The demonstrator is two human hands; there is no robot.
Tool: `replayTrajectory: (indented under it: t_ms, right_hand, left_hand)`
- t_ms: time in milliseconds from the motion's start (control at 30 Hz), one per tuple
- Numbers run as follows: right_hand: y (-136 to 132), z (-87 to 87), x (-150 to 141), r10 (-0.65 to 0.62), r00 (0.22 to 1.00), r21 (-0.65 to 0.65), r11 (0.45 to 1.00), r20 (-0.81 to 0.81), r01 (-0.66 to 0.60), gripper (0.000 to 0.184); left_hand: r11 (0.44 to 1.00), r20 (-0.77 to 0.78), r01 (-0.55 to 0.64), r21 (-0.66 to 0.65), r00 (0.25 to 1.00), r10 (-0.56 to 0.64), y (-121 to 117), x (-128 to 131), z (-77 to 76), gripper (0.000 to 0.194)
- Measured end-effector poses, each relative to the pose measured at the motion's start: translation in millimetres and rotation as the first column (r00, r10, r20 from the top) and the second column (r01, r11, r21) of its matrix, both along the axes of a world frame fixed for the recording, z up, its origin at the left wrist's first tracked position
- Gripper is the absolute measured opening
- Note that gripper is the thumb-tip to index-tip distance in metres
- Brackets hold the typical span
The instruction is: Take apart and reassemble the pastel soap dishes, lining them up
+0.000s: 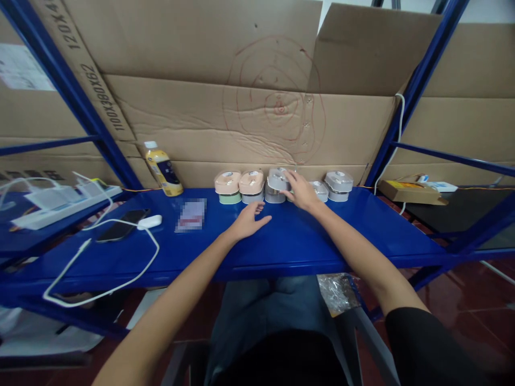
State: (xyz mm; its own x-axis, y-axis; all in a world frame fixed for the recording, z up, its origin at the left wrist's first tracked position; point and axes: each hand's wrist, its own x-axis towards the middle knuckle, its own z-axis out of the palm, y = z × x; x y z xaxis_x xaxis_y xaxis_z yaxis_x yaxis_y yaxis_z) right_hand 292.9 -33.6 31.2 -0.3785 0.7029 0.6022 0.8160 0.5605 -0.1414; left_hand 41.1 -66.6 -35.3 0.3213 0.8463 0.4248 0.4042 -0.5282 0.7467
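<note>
Row of small boxes along the back of a blue worktop [289, 244], before upright cardboard [173, 118] marked with red rings [280, 107]. The right hand [300, 190] rests its fingers against the right side of the grey lid [276, 176] of the third box from the left; whether it grips firmly cannot be told. The left hand [250, 220] holds nothing, thumb spread from the fingers, just in front of the second box. Two boxes with peach lids [227, 183] stand side by side at the row's left; a grey-lidded box [338, 185] ends it at the right. Farther left: an upright bottle [164, 170], a blurred packet [191, 215] and a phone [120, 227].
</note>
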Motion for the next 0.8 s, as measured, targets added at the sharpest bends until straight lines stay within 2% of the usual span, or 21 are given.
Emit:
replayTrajectory:
  t_ms: [67,100,167,233,300,367,433,500,533,567,600,667,733,800]
  right_hand:
    - [-12.1,7.1,19.5,0.171,0.962,-0.033,0.983,-0.215,-0.182,0.071]
    - [-17.8,10.3,28.1,0.248,0.913,-0.072,0.956,-0.323,-0.285,0.073]
    - [-27.7,14.4,40.3,0.347,0.795,-0.180,0.855,-0.498,-0.486,0.076]
    - [-34.8,14.5,44.0,0.389,0.703,-0.296,0.707,-0.596,-0.642,0.077]
    - [-38.9,11.7,40.9,0.404,0.659,-0.394,0.564,-0.635,-0.726,0.078]
    - [-40.3,8.0,36.3,0.410,0.645,-0.479,0.441,-0.645,-0.759,0.078]
    - [-39.6,5.0,35.0,0.425,0.648,-0.544,0.353,-0.632,-0.762,0.078]
    - [-38.4,2.6,36.9,0.454,0.666,-0.594,0.312,-0.592,-0.741,0.078]
    - [-38.3,1.2,37.6,0.468,0.683,-0.615,0.318,-0.560,-0.722,0.079]
    - [-38.9,-0.4,37.1,0.476,0.709,-0.629,0.347,-0.521,-0.696,0.081]
    - [-40.5,-2.3,34.8,0.474,0.742,-0.635,0.400,-0.474,-0.661,0.084]
    - [-46.3,-7.2,23.6,0.452,0.817,-0.595,0.563,-0.359,-0.573,0.094]
    - [-54.5,-12.4,6.4,0.428,0.877,-0.494,0.726,-0.219,-0.478,0.100]
    - [-61.4,-16.1,-9.4,0.418,0.904,-0.406,0.813,-0.092,-0.417,0.100]
  left_hand:
    - [0.991,0.266,0.003,-0.131,0.963,0.033,2.9,-0.2,4.9,0.064]
    - [0.979,0.389,0.054,-0.198,0.921,0.028,3.6,-0.9,8.1,0.066]
    - [0.931,0.576,0.231,-0.282,0.817,-0.028,2.7,-3.5,14.8,0.070]
    - [0.861,0.657,0.411,-0.299,0.743,-0.127,-0.9,-7.4,20.2,0.075]
    - [0.802,0.634,0.508,-0.315,0.741,-0.221,-6.0,-12.0,23.2,0.079]
    - [0.785,0.529,0.510,-0.352,0.800,-0.283,-10.9,-16.2,24.5,0.080]
    - [0.816,0.387,0.441,-0.374,0.874,-0.295,-14.7,-18.6,24.8,0.082]
    - [0.868,0.244,0.349,-0.352,0.930,-0.275,-17.4,-17.7,24.0,0.088]
    - [0.896,0.177,0.307,-0.320,0.949,-0.261,-18.4,-15.8,23.1,0.092]
    - [0.923,0.112,0.270,-0.273,0.962,-0.248,-19.3,-13.2,21.9,0.096]
    - [0.948,0.050,0.237,-0.210,0.972,-0.232,-20.1,-9.9,20.3,0.100]
    - [0.980,-0.055,0.189,-0.058,0.980,-0.192,-21.4,-3.0,16.6,0.107]
    - [0.985,-0.131,0.163,0.051,0.979,-0.156,-22.1,2.3,13.1,0.113]
    - [0.985,-0.176,0.156,0.070,0.974,-0.142,-22.0,4.0,10.8,0.119]
